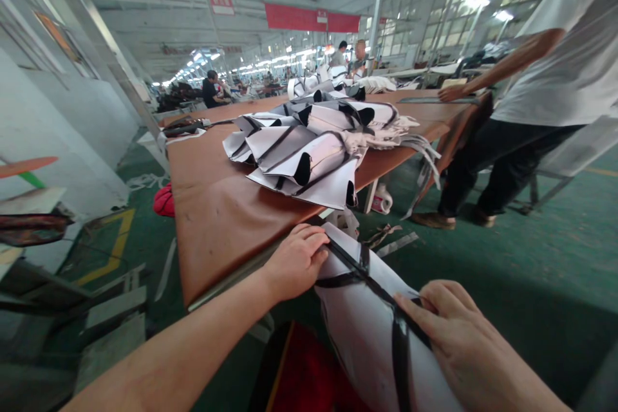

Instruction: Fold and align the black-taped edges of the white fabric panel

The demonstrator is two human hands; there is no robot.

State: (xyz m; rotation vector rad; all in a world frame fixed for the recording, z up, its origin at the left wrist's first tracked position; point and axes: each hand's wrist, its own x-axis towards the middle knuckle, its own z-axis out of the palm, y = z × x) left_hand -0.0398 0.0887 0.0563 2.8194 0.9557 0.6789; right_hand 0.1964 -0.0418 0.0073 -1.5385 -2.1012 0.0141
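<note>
Fingers of the left hand (295, 262) curl over the top edge of a white rolled fabric bundle bound with black straps (367, 315), while the right hand (451, 335) presses flat on it, just off the long brown worktable's (217, 212) near edge, before a pile of similar black-and-white bundles (309, 151).

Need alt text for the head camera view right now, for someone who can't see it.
Both hands press a white fabric piece with black straps: left hand at its top, right hand lower. Behind, similar pieces pile on a brown table.
</note>
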